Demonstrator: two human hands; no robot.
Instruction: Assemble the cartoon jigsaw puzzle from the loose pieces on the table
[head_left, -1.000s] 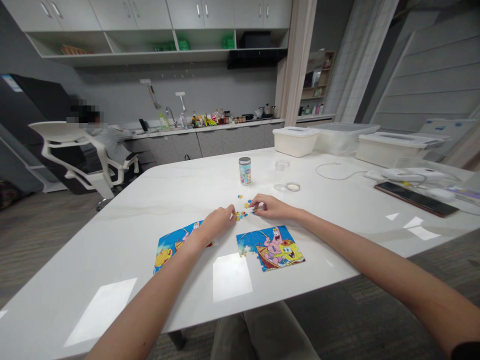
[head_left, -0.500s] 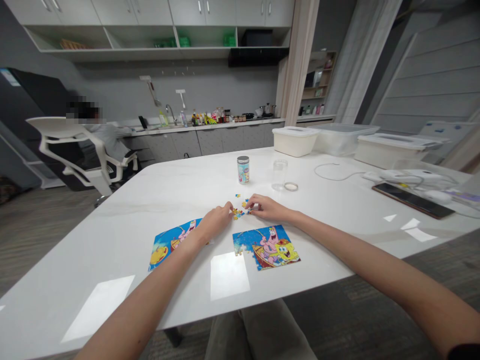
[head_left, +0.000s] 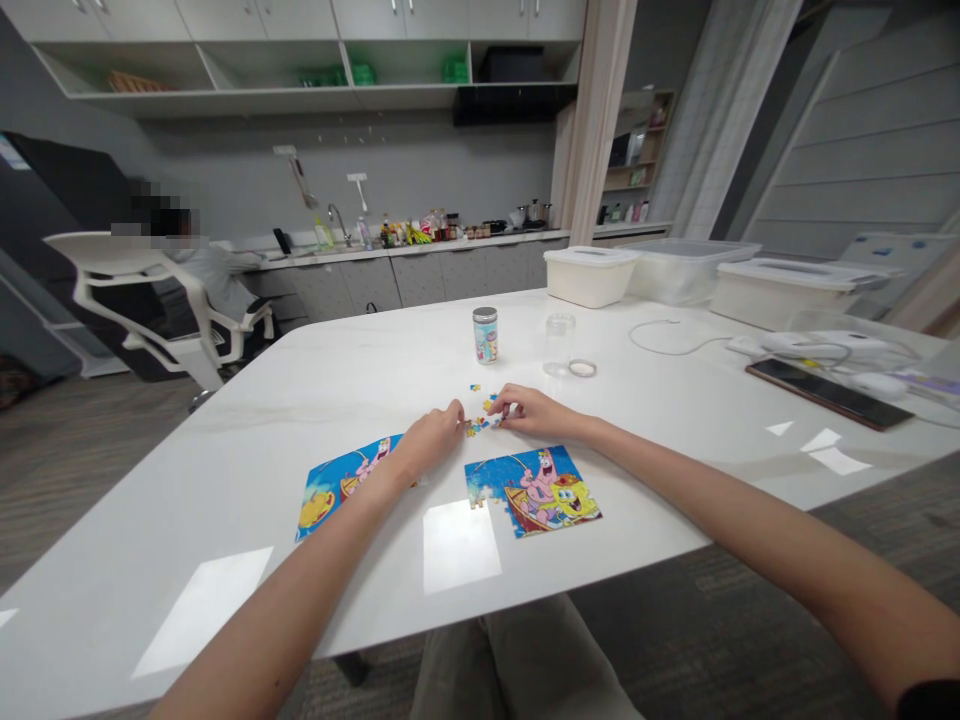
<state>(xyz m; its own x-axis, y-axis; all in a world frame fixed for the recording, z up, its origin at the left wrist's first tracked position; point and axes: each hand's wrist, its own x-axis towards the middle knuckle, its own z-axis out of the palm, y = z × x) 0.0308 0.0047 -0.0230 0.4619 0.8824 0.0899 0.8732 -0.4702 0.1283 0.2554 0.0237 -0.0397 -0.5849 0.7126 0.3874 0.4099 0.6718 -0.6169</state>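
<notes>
Loose jigsaw pieces (head_left: 476, 428) lie in a small pile between my two hands. At the pile's left side, my left hand (head_left: 433, 437) has its fingertips pinched together on a small puzzle piece, mostly hidden. My right hand (head_left: 531, 412) rests on the other side, its curved fingers a little apart over pieces at the pile's edge. Closer to me lies the partly assembled puzzle (head_left: 544, 490), a cartoon boat scene with a gap at its lower left. A picture sheet (head_left: 319, 500) with the same scene lies left of it, partly covered by my left forearm.
Behind the pile stand a printed jar with a metal lid (head_left: 485, 336), a clear jar (head_left: 559, 345) and a ring-shaped lid (head_left: 582, 368). Plastic bins (head_left: 589, 277), cables and a phone (head_left: 829, 393) occupy the right side. A person sits on a white chair (head_left: 124, 250) at the far left.
The view has shifted slightly. Both hands stay at the pile, with only slight finger movement; the pieces beside my left fingertips look a little rearranged.
</notes>
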